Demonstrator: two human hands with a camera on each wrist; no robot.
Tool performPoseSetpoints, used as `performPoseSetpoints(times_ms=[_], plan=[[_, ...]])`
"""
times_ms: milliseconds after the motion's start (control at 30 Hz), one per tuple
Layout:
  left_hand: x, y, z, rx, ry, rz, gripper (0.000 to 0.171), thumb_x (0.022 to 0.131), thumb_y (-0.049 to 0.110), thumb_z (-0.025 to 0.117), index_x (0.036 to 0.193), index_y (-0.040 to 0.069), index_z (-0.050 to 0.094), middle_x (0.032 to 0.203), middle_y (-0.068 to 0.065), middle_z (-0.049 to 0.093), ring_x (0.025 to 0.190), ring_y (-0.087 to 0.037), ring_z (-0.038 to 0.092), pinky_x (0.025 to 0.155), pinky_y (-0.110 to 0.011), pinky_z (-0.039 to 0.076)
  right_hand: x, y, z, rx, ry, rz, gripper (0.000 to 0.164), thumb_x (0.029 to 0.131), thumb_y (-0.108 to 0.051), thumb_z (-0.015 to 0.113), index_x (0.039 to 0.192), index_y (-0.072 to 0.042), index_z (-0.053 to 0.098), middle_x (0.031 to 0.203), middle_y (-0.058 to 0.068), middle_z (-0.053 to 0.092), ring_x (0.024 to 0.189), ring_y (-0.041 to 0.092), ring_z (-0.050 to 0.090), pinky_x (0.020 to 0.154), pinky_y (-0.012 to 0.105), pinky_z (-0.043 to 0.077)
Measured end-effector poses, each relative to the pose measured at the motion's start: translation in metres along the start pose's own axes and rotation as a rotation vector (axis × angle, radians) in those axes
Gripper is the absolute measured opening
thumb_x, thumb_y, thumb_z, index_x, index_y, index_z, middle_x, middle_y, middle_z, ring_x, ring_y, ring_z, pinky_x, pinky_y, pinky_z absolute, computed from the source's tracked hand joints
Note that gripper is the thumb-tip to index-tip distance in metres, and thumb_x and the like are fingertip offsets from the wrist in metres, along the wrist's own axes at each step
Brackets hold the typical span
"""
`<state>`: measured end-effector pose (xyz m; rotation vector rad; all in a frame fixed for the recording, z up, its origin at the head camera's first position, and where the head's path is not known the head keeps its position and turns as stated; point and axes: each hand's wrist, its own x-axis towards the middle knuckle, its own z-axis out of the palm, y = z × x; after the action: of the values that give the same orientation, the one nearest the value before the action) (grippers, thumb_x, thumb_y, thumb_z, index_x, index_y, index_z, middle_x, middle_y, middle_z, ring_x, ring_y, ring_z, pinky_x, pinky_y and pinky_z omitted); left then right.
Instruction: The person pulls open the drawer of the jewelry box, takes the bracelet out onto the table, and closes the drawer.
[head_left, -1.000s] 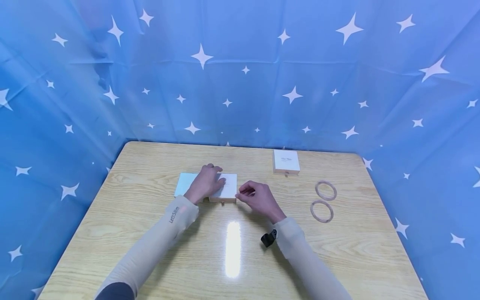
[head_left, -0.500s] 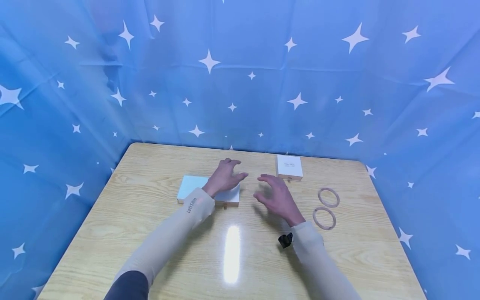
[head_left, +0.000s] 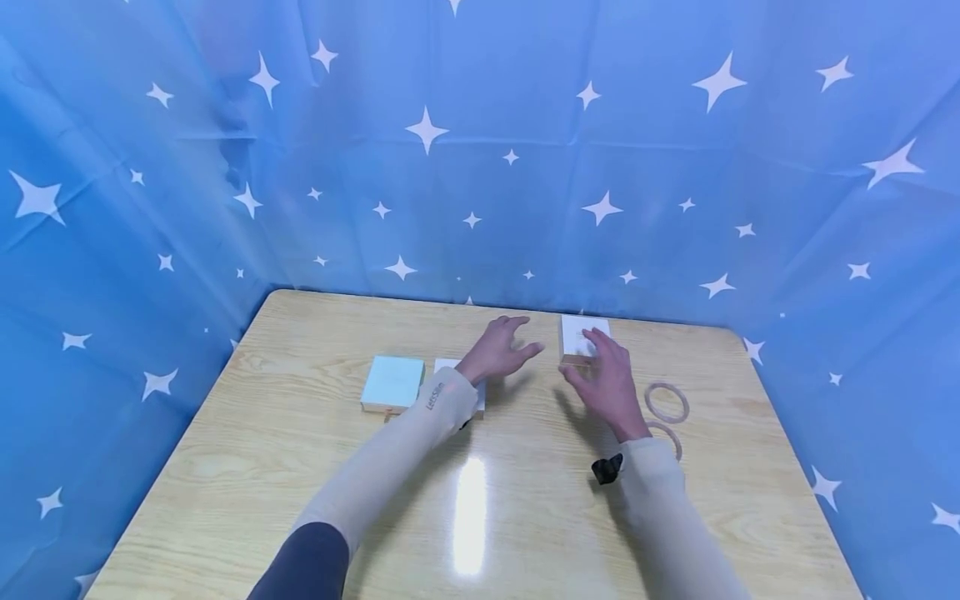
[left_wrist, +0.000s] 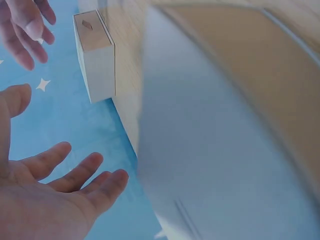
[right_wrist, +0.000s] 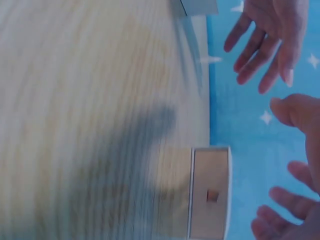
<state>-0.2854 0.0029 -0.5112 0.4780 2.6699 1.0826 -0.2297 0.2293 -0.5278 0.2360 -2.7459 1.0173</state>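
Observation:
My left hand (head_left: 501,348) hovers over the table with its fingers spread, holding nothing. Its forearm covers most of a white box (head_left: 447,363), which looms large in the left wrist view. My right hand (head_left: 609,385) hangs in front of another white box (head_left: 573,336) at the back right, fingers apart and thumb out. In the right wrist view that box shows a tan front (right_wrist: 205,175) with a small pull tab; the right hand (right_wrist: 295,200) appears apart from it. A light blue box (head_left: 393,382) lies left of my left sleeve.
Two pale rings lie by my right wrist, a farther ring (head_left: 667,403) and a nearer ring (head_left: 678,446) partly hidden by the arm. All stands on a wooden table (head_left: 247,483), with a blue star-patterned curtain (head_left: 480,100) behind and at both sides.
My left hand has left the middle white box and moved right. My right hand has opened and moved right and away from me, to the back-right box. The boxes stay on the table.

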Motion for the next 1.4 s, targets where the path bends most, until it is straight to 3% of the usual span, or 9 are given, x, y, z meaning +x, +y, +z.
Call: performPoseSetpoints(times_ms=[267,467,633,733,933,1133,1400], plan=[[0.037,0.009,0.016,-0.076,-0.022,0.027,0.063,0.104,0.041,0.056,0.157,0.01,0.041,0.161,-0.011,0.043,0.15,-0.028,0.039,0.123,-0.043,0.036,0.012,0.017,-0.009,0.01,0.005,0.165,0.08,0.094,-0.032,0.073,0.155,0.003,0.035,0.158,0.031,0.036,0.144,0.05,0.034,0.118,0.064,0.032],[0.059,0.008,0.027,-0.12,-0.013,-0.004,0.059,0.106,0.034,0.054,0.157,0.008,0.041,0.16,-0.009,0.045,0.148,-0.027,0.043,0.122,-0.042,0.038,0.018,0.025,-0.006,0.054,-0.019,0.288,0.084,0.096,-0.04,0.069,0.158,0.003,0.032,0.154,0.032,0.04,0.141,0.048,0.041,0.117,0.061,0.036],[0.072,0.014,0.036,-0.123,-0.043,-0.025,0.061,0.105,0.036,0.055,0.157,0.008,0.039,0.163,-0.01,0.041,0.15,-0.027,0.04,0.124,-0.039,0.034,0.019,0.03,-0.007,0.109,0.003,0.373,0.08,0.097,-0.04,0.068,0.156,0.002,0.036,0.149,0.03,0.048,0.135,0.044,0.051,0.113,0.056,0.044],[0.078,0.019,0.04,-0.101,-0.061,-0.013,0.061,0.105,0.034,0.055,0.158,0.009,0.039,0.162,-0.01,0.043,0.15,-0.026,0.04,0.124,-0.037,0.035,0.019,0.032,-0.007,0.123,0.014,0.424,0.078,0.097,-0.038,0.068,0.155,0.003,0.037,0.146,0.03,0.052,0.133,0.043,0.054,0.112,0.054,0.046],[0.087,0.028,0.044,-0.106,-0.081,0.025,0.058,0.105,0.02,0.056,0.158,0.005,0.037,0.139,-0.015,0.062,0.13,-0.027,0.059,0.115,-0.036,0.045,0.02,0.036,-0.005,0.098,0.017,0.494,0.071,0.098,-0.039,0.068,0.151,0.001,0.046,0.143,0.027,0.058,0.132,0.04,0.055,0.113,0.051,0.045],[0.092,0.032,0.046,-0.083,-0.055,-0.002,0.053,0.104,0.015,0.059,0.154,0.003,0.044,0.155,-0.013,0.051,0.143,-0.026,0.049,0.119,-0.035,0.041,0.024,0.037,-0.003,0.108,0.027,0.509,0.065,0.097,-0.039,0.069,0.148,-0.002,0.052,0.139,0.024,0.06,0.128,0.038,0.057,0.109,0.051,0.048],[0.094,0.032,0.052,-0.108,-0.054,-0.062,0.054,0.101,0.016,0.064,0.152,0.007,0.049,0.156,-0.009,0.051,0.146,-0.024,0.046,0.12,-0.034,0.04,0.02,0.038,-0.003,0.14,0.05,0.538,0.059,0.097,-0.037,0.071,0.142,-0.001,0.057,0.132,0.022,0.063,0.12,0.034,0.06,0.103,0.047,0.051]])
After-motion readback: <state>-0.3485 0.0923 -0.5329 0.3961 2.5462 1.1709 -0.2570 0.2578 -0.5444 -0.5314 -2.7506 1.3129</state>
